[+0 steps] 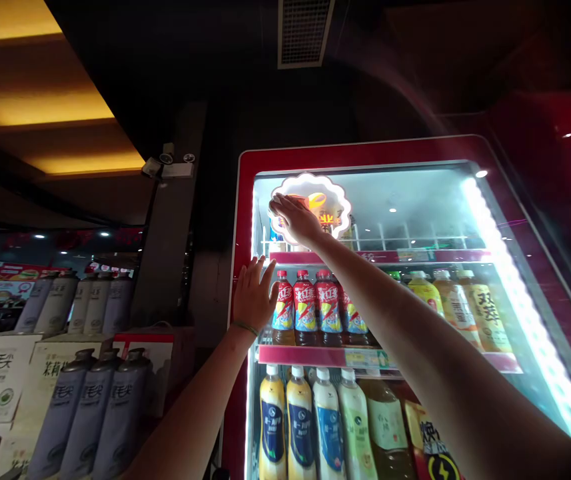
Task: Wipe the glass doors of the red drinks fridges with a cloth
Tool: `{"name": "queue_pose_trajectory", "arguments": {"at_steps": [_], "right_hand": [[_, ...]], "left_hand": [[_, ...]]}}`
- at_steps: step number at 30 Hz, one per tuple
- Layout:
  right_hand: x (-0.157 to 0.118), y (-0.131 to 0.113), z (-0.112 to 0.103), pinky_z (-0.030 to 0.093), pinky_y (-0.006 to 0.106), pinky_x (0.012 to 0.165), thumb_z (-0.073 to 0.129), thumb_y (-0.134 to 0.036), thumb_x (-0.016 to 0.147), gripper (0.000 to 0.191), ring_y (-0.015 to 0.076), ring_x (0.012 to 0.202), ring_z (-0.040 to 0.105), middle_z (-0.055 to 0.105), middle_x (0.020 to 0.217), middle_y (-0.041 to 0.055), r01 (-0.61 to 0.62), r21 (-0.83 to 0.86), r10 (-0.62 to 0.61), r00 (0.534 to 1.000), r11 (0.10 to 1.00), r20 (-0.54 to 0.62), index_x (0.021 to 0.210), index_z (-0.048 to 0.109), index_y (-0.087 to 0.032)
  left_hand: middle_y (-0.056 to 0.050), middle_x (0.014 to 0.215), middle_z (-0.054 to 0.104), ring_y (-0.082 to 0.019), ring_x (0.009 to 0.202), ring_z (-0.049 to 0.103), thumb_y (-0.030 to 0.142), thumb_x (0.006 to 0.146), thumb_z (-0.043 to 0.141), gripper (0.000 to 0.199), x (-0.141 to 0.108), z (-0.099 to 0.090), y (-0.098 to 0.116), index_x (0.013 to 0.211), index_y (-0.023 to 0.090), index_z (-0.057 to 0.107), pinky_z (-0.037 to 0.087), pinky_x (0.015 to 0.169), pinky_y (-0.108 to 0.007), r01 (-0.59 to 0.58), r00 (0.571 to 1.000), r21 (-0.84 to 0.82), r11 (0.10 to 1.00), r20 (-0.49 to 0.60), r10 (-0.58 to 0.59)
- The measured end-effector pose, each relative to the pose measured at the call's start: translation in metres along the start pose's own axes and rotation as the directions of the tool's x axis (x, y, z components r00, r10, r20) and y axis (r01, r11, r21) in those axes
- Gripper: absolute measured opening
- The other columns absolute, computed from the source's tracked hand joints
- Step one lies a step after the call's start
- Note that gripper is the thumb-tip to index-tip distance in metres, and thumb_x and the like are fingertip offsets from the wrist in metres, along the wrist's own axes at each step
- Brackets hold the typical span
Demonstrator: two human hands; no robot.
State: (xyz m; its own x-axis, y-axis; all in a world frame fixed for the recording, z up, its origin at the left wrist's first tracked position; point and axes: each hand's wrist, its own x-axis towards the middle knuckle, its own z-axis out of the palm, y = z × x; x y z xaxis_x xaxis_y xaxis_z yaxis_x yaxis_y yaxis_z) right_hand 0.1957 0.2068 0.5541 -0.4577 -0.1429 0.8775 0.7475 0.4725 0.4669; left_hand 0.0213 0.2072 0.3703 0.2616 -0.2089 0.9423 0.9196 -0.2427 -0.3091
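Hands are both pressing on a red-framed glass-door drinks cooler [245, 200]. The left hand [255, 293] is lying flat on the door's left edge, fingers [264, 270] spread apart, level with a row of red-capped iced-tea bottles [305, 310]. The right hand [295, 217] is reaching high, its fingers together and pressing an orange cloth [299, 199] onto the glass over a glowing white cloud-shaped sign [338, 200]. Grey bottle-shaped displays [90, 413] are standing well apart at the left.

Right hand [295, 217] on lit sign [338, 200]; left hand [255, 293] flat against cooler frame [243, 200].
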Motion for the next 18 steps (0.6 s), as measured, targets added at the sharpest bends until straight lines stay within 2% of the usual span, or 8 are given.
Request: {"name": "queue_pose_trajectory", "arguments": {"at_steps": [2,5,9,13,18], "right_hand": [[0.012,0.0,0.002,0.033,0.051,0.136,0.04,-0.008,0.103,0.06,0.0248,0.161,0.038,0.042,0.171,-0.0017,-0.024,0.011,0.024,1.0,1.0,0.001,0.156,0.056,-0.031],[0.026,-0.002,0.005,0.03,0.05,0.137,0.039,-0.007,0.103,0.061,0.0207,0.16,0.04,0.044,0.17,-0.0051,0.08,0.042,-0.082,0.996,0.996,0.045,0.154,0.057,-0.035],[0.037,-0.005,0.01,0.034,0.055,0.134,0.036,-0.005,0.1,0.065,0.0231,0.16,0.041,0.044,0.17,-0.006,-0.062,0.048,0.063,0.997,0.997,-0.033,0.155,0.057,-0.034],[0.051,-0.013,0.019,0.031,0.046,0.136,0.038,-0.007,0.101,0.06,0.02,0.157,0.044,0.049,0.167,-0.0058,0.016,0.01,-0.016,1.0,1.0,-0.008,0.151,0.061,-0.031],[0.069,-0.017,0.024,0.032,0.05,0.134,0.039,-0.007,0.101,0.058,0.0254,0.158,0.043,0.05,0.167,0.0012,-0.104,-0.016,0.102,0.991,0.994,-0.089,0.152,0.061,-0.024]], "left_hand": [[-0.014,0.161,0.054,-0.033,0.154,0.046,0.033,0.108,0.048,0.047,-0.001,0.0,-0.001,0.152,0.022,0.054,0.041,0.127,-0.059,-0.005,1.0,0.004,1.0,-0.005,0.005],[-0.013,0.161,0.055,-0.032,0.155,0.046,0.032,0.106,0.05,0.048,-0.001,0.0,-0.002,0.153,0.024,0.053,0.041,0.127,-0.058,-0.004,1.0,-0.005,1.0,-0.01,0.004],[-0.013,0.162,0.053,-0.031,0.156,0.045,0.031,0.106,0.05,0.049,-0.001,0.0,-0.002,0.155,0.024,0.051,0.04,0.128,-0.058,0.005,1.0,-0.016,1.0,0.005,-0.005],[-0.013,0.163,0.053,-0.033,0.156,0.044,0.031,0.106,0.051,0.05,-0.001,0.0,-0.002,0.155,0.023,0.05,0.041,0.128,-0.059,0.001,1.0,-0.001,1.0,0.012,-0.001],[-0.014,0.162,0.053,-0.034,0.155,0.044,0.031,0.106,0.051,0.05,0.0,0.0,-0.002,0.155,0.023,0.05,0.044,0.125,-0.06,-0.011,1.0,0.016,1.0,0.002,0.011]]}}
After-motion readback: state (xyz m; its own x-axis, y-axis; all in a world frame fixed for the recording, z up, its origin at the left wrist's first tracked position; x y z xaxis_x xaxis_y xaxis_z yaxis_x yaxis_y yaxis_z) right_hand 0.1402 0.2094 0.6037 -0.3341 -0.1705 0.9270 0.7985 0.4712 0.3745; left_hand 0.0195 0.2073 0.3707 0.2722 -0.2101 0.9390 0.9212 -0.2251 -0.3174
